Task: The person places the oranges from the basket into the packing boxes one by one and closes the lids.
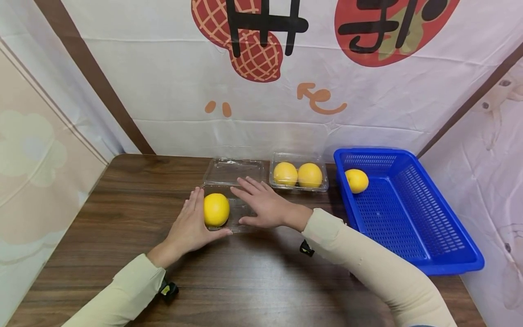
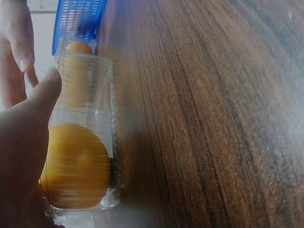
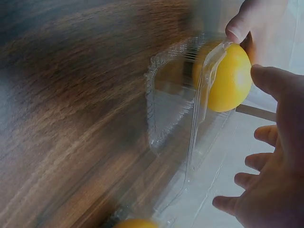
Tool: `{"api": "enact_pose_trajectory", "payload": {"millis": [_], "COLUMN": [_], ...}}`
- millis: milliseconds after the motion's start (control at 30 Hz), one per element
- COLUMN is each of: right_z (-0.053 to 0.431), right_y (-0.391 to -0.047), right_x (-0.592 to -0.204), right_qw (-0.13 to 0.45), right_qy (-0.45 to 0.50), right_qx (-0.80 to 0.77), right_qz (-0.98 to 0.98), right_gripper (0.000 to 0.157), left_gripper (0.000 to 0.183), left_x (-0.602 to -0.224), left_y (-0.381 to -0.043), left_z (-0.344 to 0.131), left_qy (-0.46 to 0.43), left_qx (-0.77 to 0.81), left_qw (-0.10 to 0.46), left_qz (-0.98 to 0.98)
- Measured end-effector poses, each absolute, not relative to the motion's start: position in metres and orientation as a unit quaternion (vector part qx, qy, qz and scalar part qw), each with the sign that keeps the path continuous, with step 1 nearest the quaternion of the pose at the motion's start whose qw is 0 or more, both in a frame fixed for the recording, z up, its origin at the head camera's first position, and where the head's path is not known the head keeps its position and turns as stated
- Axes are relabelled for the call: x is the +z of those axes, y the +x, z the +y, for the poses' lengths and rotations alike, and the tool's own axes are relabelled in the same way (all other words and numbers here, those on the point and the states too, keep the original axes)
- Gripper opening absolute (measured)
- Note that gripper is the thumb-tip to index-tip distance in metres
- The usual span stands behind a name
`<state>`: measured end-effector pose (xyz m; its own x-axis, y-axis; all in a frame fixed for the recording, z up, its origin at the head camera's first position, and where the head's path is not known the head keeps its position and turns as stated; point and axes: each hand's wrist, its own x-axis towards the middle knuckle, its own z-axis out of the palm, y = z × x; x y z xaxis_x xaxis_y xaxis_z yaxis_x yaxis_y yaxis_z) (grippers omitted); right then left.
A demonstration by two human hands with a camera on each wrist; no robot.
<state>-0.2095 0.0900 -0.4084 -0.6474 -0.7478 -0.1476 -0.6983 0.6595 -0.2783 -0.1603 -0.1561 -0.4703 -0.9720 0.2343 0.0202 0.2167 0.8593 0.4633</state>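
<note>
An open clear plastic clamshell box (image 1: 240,212) lies on the table, its lid (image 1: 234,171) folded back toward the wall. One round yellow fruit (image 1: 216,210), like an orange, sits in the left end of its base. My left hand (image 1: 189,229) lies along the box's left end, fingers straight, thumb stretched along the front edge. Over the right part of the base, my right hand (image 1: 264,205) hovers with fingers spread, holding nothing. In the right wrist view its fingers (image 3: 259,161) stand apart from the fruit (image 3: 230,78).
Right of the lid stands a closed clear box (image 1: 300,185) with two yellow fruits. A blue plastic basket (image 1: 453,267) is at the right, one yellow fruit (image 1: 357,181) at its left wall. A printed cloth (image 1: 171,91) hangs behind the wooden table (image 1: 245,281).
</note>
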Motion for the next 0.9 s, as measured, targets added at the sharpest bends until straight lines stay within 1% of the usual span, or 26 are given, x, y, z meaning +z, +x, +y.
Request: {"api": "enact_pose_trajectory", "payload": {"millis": [233, 367, 567, 900], "right_z": [0.094, 0.096, 0.099, 0.102], "right_y": [-0.207, -0.205, -0.202, -0.202], "right_x": [-0.403, -0.399, -0.397, -0.396], "right_qw": [0.143, 0.152, 0.149, 0.151], "right_qy": [-0.385, -0.382, -0.389, -0.389], "right_qx": [-0.078, -0.058, -0.04, -0.028], "right_qz": [0.908, 0.91, 0.908, 0.908], "right_gripper": [0.09, 0.096, 0.105, 0.11], "left_gripper": [0.142, 0.141, 0.141, 0.142], "left_x": [-0.47, -0.47, -0.47, -0.471], "left_y": [-0.16, -0.16, -0.159, -0.159], "left_z": [-0.157, -0.156, -0.156, -0.156], "left_qy": [0.116, 0.116, 0.116, 0.114], "left_qx": [0.239, 0.239, 0.239, 0.24], "left_qw": [0.02, 0.02, 0.019, 0.018], "left_qz": [0.964, 0.964, 0.964, 0.964]}}
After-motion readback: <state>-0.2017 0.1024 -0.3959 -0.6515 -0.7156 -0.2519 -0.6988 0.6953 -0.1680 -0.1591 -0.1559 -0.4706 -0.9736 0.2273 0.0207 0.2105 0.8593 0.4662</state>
